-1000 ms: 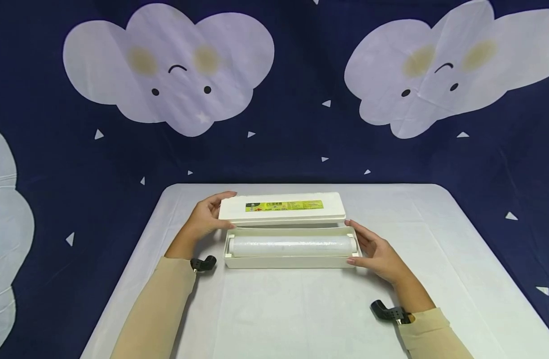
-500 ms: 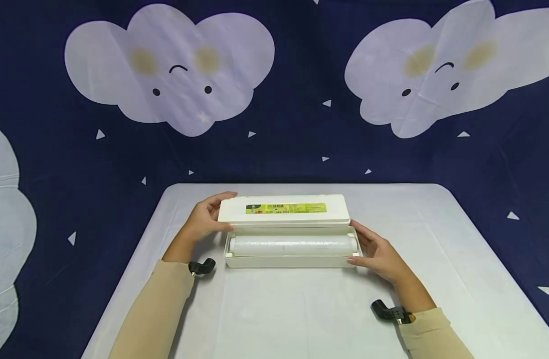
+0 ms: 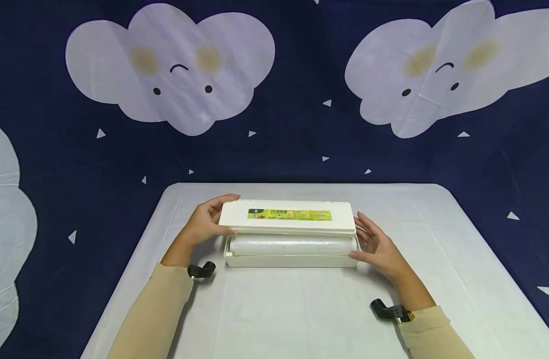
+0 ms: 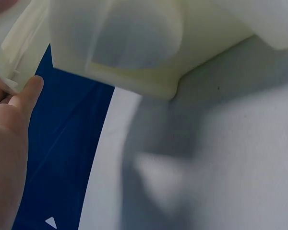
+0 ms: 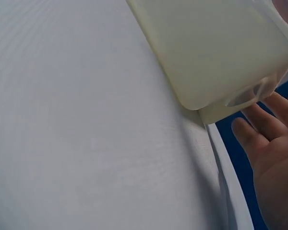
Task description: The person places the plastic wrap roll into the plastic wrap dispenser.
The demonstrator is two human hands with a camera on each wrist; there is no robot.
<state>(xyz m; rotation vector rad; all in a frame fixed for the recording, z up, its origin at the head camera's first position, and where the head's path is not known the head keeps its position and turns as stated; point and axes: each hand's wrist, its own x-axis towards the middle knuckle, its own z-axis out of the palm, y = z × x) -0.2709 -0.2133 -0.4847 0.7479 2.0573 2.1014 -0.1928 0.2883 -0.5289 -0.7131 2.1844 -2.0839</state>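
Note:
A white cling film box [image 3: 287,262] lies lengthwise before me with a roll of cling film [image 3: 292,245] inside. My left hand [image 3: 203,222] grips the left end of its white lid [image 3: 287,227], thumb at the front edge and fingers at the back. The lid bears a yellow-green label [image 3: 289,214] and hangs tilted over the back of the box, hiding its rear rim. Beside the right end is my right hand [image 3: 378,247], thumb at the front corner, fingers extended. In the right wrist view, those fingers [image 5: 273,120] lie loosely near the box's end [image 5: 221,52].
The box rests on a white-covered table [image 3: 301,309] with rounded far corners. A dark blue cloth [image 3: 296,149] with cloud prints hangs behind it. Each wrist wears a black camera mount, the left one [image 3: 201,269] and the right one [image 3: 388,311].
The lid has come forward and slightly right with my left hand, covering more of the box's back. My right fingers have loosened from the box's right end.

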